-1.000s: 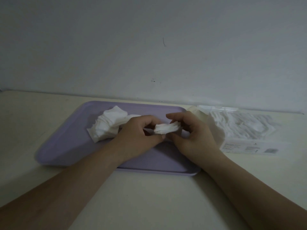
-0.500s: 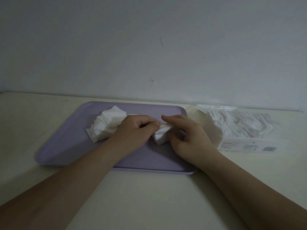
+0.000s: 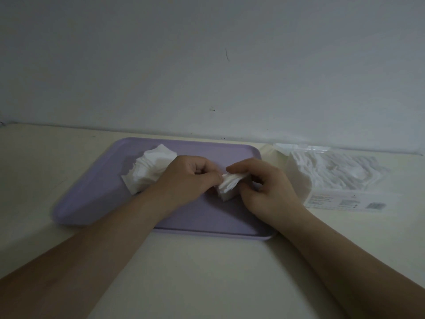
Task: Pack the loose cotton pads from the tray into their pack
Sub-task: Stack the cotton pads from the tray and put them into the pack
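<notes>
A lilac tray [image 3: 96,189] lies on the pale table. Over its middle, my left hand [image 3: 186,178] and my right hand [image 3: 264,187] hold a small stack of white cotton pads [image 3: 228,187] between them, each pinching one side; the stack's lower end touches the tray. A loose heap of white cotton pads [image 3: 149,169] sits on the tray's back left, partly hidden behind my left hand. The clear plastic pack [image 3: 340,178], holding several pads, lies on the table just right of the tray with its mouth toward the tray.
A plain wall [image 3: 207,65] rises straight behind the table's far edge. The pale tabletop [image 3: 207,272] stretches in front of the tray, crossed by my two forearms.
The small stack was held level above the tray a second ago; it has since been tipped and lowered until it touches the tray. Both hands keep hold of it.
</notes>
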Tool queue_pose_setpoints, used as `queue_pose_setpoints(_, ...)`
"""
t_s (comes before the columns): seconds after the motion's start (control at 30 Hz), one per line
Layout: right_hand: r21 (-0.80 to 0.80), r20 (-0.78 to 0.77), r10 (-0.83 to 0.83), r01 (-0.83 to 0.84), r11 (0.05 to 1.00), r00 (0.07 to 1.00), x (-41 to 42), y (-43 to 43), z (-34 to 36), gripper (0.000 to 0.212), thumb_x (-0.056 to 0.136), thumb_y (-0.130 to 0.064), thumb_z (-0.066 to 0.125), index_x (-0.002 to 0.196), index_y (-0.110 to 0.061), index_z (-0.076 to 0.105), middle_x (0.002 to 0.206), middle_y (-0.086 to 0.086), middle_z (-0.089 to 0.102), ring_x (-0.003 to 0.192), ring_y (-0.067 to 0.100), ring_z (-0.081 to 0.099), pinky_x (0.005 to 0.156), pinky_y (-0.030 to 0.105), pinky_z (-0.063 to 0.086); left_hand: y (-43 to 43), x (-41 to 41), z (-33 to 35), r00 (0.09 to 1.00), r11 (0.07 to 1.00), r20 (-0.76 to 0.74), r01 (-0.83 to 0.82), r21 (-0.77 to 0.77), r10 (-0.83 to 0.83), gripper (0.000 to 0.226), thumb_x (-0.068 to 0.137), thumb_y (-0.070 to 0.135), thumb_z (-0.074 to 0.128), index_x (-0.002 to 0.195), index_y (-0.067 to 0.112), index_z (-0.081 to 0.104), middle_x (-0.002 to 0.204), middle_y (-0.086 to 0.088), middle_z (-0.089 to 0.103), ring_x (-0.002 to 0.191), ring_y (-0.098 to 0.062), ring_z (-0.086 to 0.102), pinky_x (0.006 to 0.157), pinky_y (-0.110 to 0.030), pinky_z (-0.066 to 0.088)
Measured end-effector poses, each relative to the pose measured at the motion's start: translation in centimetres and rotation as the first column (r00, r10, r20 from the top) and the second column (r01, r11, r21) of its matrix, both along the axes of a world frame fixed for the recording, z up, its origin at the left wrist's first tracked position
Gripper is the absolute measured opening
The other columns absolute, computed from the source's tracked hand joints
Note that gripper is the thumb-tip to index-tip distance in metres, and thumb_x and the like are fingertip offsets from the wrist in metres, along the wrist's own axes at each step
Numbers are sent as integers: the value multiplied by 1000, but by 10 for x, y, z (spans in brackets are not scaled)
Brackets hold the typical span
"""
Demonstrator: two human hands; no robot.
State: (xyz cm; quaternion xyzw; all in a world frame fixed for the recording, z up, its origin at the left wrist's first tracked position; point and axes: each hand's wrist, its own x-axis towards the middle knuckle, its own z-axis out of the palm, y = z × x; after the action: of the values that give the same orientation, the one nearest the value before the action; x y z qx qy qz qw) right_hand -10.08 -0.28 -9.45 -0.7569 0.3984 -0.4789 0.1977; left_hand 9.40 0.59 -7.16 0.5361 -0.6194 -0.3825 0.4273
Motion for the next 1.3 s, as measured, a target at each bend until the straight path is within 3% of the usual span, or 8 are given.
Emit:
queue_pose_setpoints(0.23,43,95,5,-9,999,996,0,2,1,49,79,18,57,99,-20,78,99,-2,77,92,9,71,80,12,51,0,2,5,995,998,-99,-16,57,21,14,87,8,71,74,13,75,66,-2,73,57,-2,62,54,-18,41)
queue_pose_setpoints(0.47,193,50,-3,-6,981,999,-2,2,0,56,90,-4,61,141,-28,61,125,-10,72,109,5,71,99,23,53,3,-2,4,993,999,-109,40,5,-39,11,91,6,70,85,13,76,82,1,74,66,7,61,56,-4,40)
queue_pose_setpoints(0.6,197,0,-46,45,979,999,-1,1,3,49,91,-1,61,135,-24,64,114,-12,73,100,6,71,93,17,54,3,0,4,994,996,-74,77,-40,-79,17,96,20,66,97,8,78,85,-2,73,70,3,60,60,-5,41)
queue_pose_setpoints(0.77,174,16,-94,90,981,995,-2,2,5,50,86,2,60,126,-28,68,108,-4,72,88,22,68,84,31,57,-2,4,-7,955,969,219,225,-105,-198,23,80,37,85,94,23,75,80,-1,72,69,-11,60,66,-36,53)
queue_pose_setpoints(0.87,188,-3,-82,81,979,997,-2,3,7,53,86,2,61,129,-29,65,119,-7,70,102,17,68,94,29,55,-7,6,-14,957,973,269,156,-168,-107,24,73,45,76,88,26,73,69,5,64,59,-6,51,60,-33,45)
queue_pose_setpoints(1.0,261,-114,-116,143,955,987,1,7,12,57,91,-4,61,145,-20,53,134,-3,63,122,15,61,98,9,44,-7,6,-12,977,978,185,136,-158,-106,15,78,29,80,87,19,73,61,0,53,56,-6,41,56,-24,33)
queue_pose_setpoints(1.17,327,-341,-93,211,921,935,6,18,25,73,92,-6,55,159,-15,28,138,11,59,136,29,49,122,39,27,-3,2,-8,979,980,136,166,-113,-151,9,80,17,80,83,17,71,55,11,48,57,-7,39,57,-26,30)
queue_pose_setpoints(1.3,413,-264,-79,187,892,961,10,20,28,83,86,-4,55,161,-16,22,146,7,54,134,24,50,110,23,34,-5,0,-11,983,984,146,126,-124,-108,22,70,35,74,83,18,68,59,8,52,60,-10,43,63,-28,33)
